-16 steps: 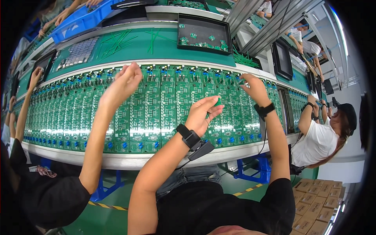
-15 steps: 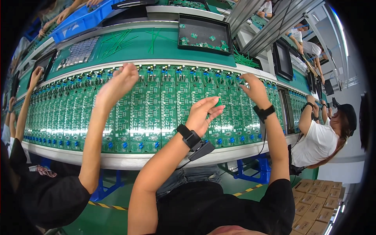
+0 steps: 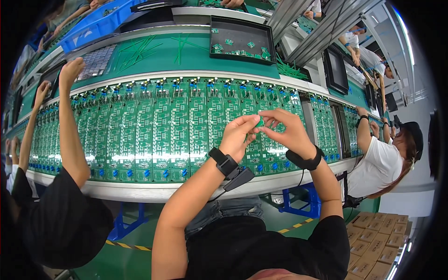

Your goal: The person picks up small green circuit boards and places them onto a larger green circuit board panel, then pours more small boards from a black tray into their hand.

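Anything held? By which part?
Left hand has a small green piece in a fingertip grip; exact spot hidden. Right hand is at it; whether holding, unclear.

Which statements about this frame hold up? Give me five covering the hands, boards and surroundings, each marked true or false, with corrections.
1. The person's left hand holds a small green piece at its fingertips. True.
2. The right hand is far away from the left hand. False: its fingertips are close beside the left hand's, above the row of long green printed circuit boards.
3. A shallow black rectangular tray lies beyond those boards. True.
4. Brown cardboard boxes are stacked at the picture's lower right. True.
5. Neither hand has anything around its wrist. False: a black band is around each.
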The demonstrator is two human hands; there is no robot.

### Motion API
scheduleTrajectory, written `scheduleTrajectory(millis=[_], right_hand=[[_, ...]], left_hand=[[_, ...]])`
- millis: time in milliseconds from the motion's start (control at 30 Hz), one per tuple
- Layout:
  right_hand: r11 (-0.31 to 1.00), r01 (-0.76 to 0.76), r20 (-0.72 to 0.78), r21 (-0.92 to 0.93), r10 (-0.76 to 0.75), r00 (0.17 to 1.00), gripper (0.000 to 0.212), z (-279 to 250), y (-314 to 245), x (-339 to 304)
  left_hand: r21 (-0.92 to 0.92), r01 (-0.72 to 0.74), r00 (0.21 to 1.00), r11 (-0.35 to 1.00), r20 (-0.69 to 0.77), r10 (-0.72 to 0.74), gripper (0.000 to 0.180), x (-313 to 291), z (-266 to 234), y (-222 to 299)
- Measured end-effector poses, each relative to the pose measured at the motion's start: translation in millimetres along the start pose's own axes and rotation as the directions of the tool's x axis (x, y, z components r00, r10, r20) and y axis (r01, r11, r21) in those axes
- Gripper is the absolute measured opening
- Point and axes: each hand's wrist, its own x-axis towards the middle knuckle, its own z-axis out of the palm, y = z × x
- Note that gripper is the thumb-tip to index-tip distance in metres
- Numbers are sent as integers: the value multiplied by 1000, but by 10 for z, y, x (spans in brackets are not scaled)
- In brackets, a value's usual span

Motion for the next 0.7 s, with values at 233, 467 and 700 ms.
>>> scheduleTrajectory(millis=[233, 467, 700], right_hand=[[967, 51, -121, -251, -83, 989, 26, -32, 136, -3], [797, -96, -263, -596, -81, 961, 23, -418, 953, 66], [716, -57, -181, -695, -99, 978, 22, -417, 1146, 101]], left_hand=[[8, 24, 993, 1000, -114, -23, 17, -58, 51, 48], [-71, 82, 988, 994, 134, -72, 21, 41, -96, -53], [-94, 96, 992, 991, 95, -88, 21, 49, -72, -34]])
